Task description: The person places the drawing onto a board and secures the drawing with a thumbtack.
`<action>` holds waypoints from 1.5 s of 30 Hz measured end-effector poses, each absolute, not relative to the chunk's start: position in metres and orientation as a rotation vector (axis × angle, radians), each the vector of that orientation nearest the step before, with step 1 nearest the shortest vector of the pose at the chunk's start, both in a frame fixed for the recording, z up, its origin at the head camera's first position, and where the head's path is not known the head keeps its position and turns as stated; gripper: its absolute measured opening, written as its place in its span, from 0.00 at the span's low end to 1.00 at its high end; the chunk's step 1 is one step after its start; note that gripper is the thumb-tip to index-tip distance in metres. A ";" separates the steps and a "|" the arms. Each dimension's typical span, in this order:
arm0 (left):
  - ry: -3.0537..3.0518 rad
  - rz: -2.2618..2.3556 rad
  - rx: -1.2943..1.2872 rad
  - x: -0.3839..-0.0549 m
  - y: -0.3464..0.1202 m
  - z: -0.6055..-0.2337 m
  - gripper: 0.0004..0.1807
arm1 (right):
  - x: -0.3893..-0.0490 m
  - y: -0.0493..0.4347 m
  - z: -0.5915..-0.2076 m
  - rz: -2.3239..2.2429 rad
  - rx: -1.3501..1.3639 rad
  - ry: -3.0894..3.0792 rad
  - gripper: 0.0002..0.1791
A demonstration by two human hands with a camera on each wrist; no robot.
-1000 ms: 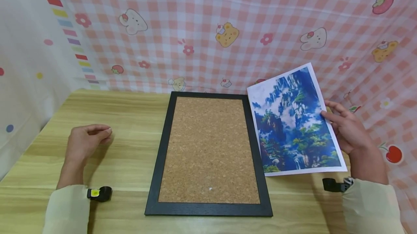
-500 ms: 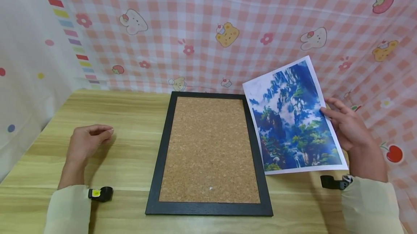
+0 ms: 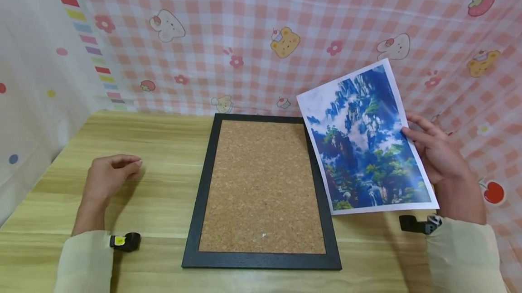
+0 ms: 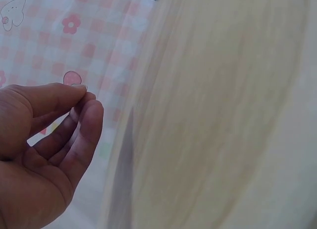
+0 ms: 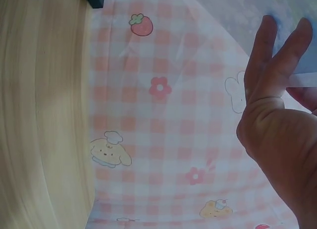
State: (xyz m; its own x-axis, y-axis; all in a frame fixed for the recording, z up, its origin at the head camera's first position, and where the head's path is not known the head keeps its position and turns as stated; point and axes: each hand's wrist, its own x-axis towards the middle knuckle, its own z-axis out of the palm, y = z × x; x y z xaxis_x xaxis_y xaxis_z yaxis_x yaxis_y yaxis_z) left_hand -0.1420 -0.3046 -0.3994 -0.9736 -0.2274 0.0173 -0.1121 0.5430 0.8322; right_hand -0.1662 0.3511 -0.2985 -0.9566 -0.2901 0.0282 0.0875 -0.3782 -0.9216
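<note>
Picture (image 3: pixel 363 143) pinched in right hand (image 3: pixel 438 152), far end leaning left, overlapping right edge of upright-facing corkboard (image 3: pixel 261 184) in head view; left hand (image 3: pixel 107 175) beyond corkboard, loosely curled, nothing visibly held.

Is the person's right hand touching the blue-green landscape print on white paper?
Touching: the head view shows the right hand pinching the landscape print at its right edge.

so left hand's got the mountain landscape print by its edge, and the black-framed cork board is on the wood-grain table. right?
Wrong hand: the head view shows the right hand holding the mountain landscape print by its edge. The black-framed cork board is on the wood-grain table, as you say.
</note>
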 end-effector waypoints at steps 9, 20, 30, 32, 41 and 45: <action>-2.635 -1.448 0.282 -0.141 -0.305 -0.398 0.18 | -0.169 0.346 -0.296 -2.408 -0.292 1.606 0.18; -2.695 -1.370 0.237 -0.141 -0.304 -0.395 0.18 | -0.169 0.340 -0.301 -2.420 -0.249 1.592 0.16; -2.746 -1.284 0.250 -0.141 -0.301 -0.392 0.19 | -0.168 0.334 -0.309 -2.413 -0.213 1.531 0.16; -2.746 -1.277 0.244 -0.141 -0.301 -0.391 0.19 | -0.169 0.333 -0.311 -2.412 -0.217 1.523 0.16; -2.769 -1.235 0.211 -0.142 -0.300 -0.389 0.18 | -0.170 0.329 -0.315 -2.409 -0.264 1.447 0.18; -2.772 -1.213 0.198 -0.142 -0.298 -0.390 0.17 | -0.169 0.325 -0.317 -2.406 -0.233 1.475 0.17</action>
State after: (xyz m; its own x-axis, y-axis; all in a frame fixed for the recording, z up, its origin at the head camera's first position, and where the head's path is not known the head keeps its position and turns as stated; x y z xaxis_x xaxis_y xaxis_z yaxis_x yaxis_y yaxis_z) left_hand -0.1422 -0.2981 -0.3896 -0.9856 -0.1624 0.0477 -0.0751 0.6723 0.7365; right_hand -0.1689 0.3252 -0.3170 -0.9391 -0.3430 -0.0223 0.1754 -0.4223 -0.8893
